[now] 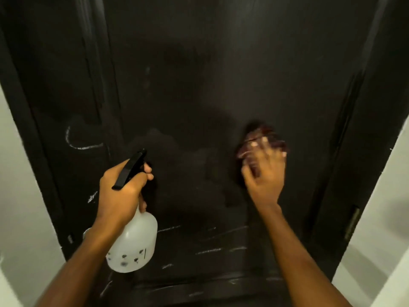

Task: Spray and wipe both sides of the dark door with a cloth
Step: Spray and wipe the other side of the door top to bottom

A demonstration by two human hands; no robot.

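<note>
the dark door (199, 85) fills the view, with pale scratch marks (208, 251) low on it and white walls (13, 173) on both sides. the left hand (120, 189) is curled around the neck of a white spray bottle (132, 247); the liquid inside i cannot tell. the right hand (264, 173), fingers spread, presses a reddish cloth (261, 138) against the door, right of its middle.

No word, brand or number could be read. The spray bottle (132, 240) bore a few dark printed marks, too blurred to make out. The dark door (210, 85) carried only pale streaks and scratches that formed no letters.
</note>
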